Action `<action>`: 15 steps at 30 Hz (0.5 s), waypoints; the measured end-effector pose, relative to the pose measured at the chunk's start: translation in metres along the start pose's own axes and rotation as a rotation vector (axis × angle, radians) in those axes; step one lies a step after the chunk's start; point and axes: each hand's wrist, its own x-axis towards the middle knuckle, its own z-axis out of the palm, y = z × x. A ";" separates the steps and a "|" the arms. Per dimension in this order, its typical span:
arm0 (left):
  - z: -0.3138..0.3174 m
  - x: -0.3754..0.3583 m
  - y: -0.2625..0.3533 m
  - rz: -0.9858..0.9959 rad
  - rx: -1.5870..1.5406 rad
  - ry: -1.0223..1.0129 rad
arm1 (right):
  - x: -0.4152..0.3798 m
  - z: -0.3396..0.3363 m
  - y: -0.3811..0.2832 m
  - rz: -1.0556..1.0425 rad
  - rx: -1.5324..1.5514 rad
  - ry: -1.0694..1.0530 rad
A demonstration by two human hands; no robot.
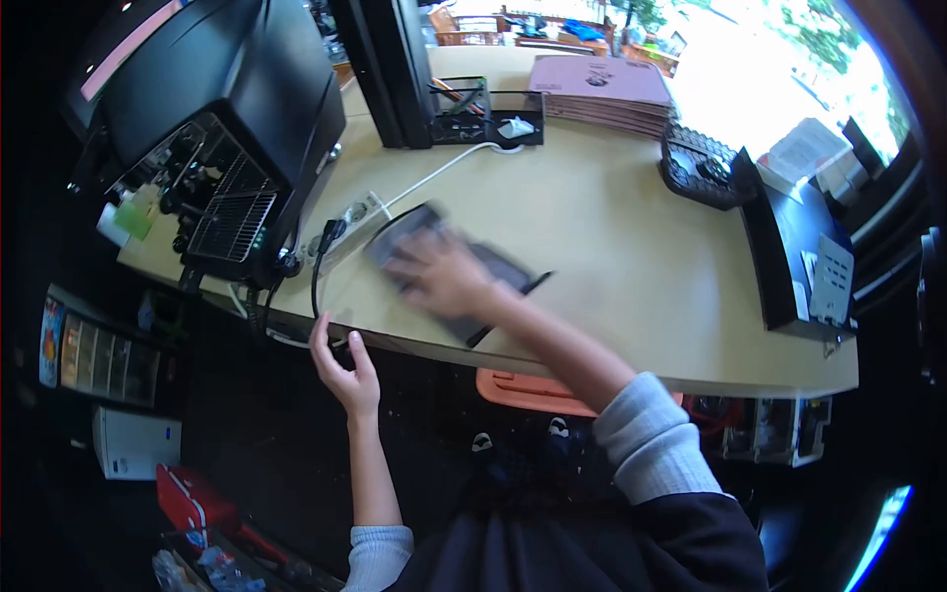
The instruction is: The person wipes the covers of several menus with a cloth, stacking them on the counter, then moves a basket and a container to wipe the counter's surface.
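Note:
My right hand (444, 271) lies over a flat dark grey thing with black edges (500, 266) on the pale counter top (602, 227). Its fingers are spread, and both hand and thing are blurred by motion; I cannot tell whether the thing is a cloth or a shallow holder. At the counter's front edge is my left hand (345, 372), palm turned inward, thumb and fingers apart with nothing between them. Just above its fingertips runs a black cable (317, 286) from a plug in the white power strip (357, 217).
A black espresso machine (286, 99) stands at left. Along the back are a black desk organiser (513, 118), a stack of pink menus (602, 84) and a black keypad (702, 166). A black stand (789, 247) occupies the right end. Below lies an orange lid (533, 392).

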 end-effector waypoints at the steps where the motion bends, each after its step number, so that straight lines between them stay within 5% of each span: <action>1: 0.000 0.001 -0.003 0.011 -0.029 0.021 | 0.004 0.009 -0.030 -0.075 0.062 0.016; 6: 0.022 -0.007 -0.008 0.009 -0.299 -0.001 | -0.038 0.015 -0.079 -0.132 -0.044 0.046; 8: 0.036 -0.012 -0.001 0.015 -0.366 -0.048 | -0.075 -0.022 -0.062 0.077 0.181 -0.011; 11: 0.054 -0.016 0.011 0.032 -0.463 -0.106 | -0.152 -0.080 -0.014 0.326 0.000 0.055; 15: 0.063 -0.019 0.030 0.070 -0.552 -0.181 | -0.266 -0.137 0.042 1.019 -0.351 0.042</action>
